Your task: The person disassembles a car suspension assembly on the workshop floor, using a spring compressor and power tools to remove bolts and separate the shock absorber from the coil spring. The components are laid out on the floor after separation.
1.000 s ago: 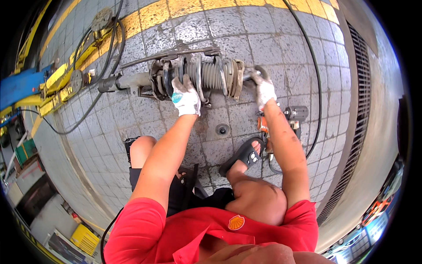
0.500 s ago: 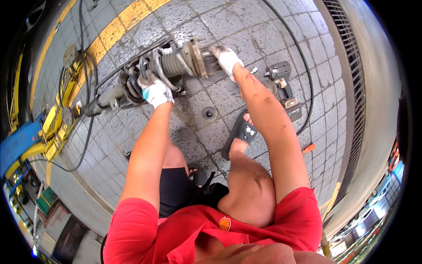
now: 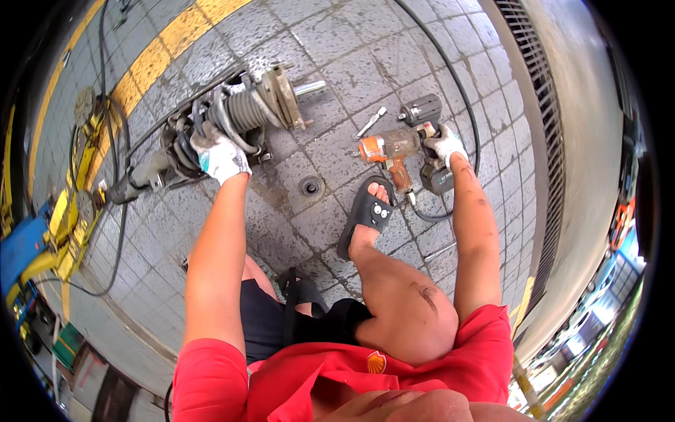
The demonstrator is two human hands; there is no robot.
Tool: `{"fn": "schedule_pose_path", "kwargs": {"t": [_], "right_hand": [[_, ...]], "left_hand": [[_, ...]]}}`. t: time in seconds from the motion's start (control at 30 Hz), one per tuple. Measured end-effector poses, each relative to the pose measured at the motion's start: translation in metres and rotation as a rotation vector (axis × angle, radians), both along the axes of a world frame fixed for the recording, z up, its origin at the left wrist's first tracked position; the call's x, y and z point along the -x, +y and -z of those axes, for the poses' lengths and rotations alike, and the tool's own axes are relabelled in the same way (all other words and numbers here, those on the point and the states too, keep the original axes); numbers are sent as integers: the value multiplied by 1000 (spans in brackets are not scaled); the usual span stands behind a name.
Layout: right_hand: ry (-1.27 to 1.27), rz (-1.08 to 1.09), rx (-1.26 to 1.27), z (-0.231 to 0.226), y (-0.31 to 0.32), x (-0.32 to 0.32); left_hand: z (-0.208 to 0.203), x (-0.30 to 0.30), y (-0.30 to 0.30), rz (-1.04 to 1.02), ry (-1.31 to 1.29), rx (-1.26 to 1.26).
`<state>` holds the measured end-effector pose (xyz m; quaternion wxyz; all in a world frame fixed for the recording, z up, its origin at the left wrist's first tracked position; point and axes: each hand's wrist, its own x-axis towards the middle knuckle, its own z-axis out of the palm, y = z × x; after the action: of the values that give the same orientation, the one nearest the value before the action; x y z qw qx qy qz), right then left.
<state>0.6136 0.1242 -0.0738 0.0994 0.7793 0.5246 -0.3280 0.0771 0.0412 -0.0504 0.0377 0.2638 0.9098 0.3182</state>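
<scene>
Grey speckled tiles [image 3: 351,60], crossed at upper left by a yellow stripe [image 3: 176,41] and bounded at right by a slotted drain grate [image 3: 545,91]. Lying slantwise on those tiles, left of centre: a dirty strut assembly [image 3: 235,116], bare rod [image 3: 309,88] toward upper right, lower tube [image 3: 140,176] toward lower left. Probably heavy, stiff and awkward to balance, perhaps slick wherever greasy; only the ribbed boot [image 3: 247,109] likely soft. Best taken by the lower tube and the top plate [image 3: 283,97], sparing rod and boot.

Gloved left hand [image 3: 221,156]: fingers bent over the spring section, mostly closed on it. Gloved right hand [image 3: 447,145]: fingers curled at the dark handle of a grey cordless wrench [image 3: 420,110]; firm grip or mere touch, impossible to tell. Just beside, an orange air wrench [image 3: 387,146] and a slim metal bar [image 3: 371,122].

Compared with half a second ago: right hand gone from the rod to the tools, rod now uncovered, orange air wrench and bar in plain sight, left hand unchanged on the spring section. View shifted too.
</scene>
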Motion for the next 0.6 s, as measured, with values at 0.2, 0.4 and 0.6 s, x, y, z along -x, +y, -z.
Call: {"fn": "schedule_pose_path", "kwargs": {"t": [0.2, 0.4, 0.6], "right_hand": [[294, 63, 88, -41, 23, 25], [759, 372, 71, -88, 34, 69], [893, 512, 89, -93, 42, 134]], "left_hand": [[-12, 4, -5, 10, -46, -14], [-1, 7, -7, 21, 26, -29], [-8, 5, 1, 19, 30, 6]]}}
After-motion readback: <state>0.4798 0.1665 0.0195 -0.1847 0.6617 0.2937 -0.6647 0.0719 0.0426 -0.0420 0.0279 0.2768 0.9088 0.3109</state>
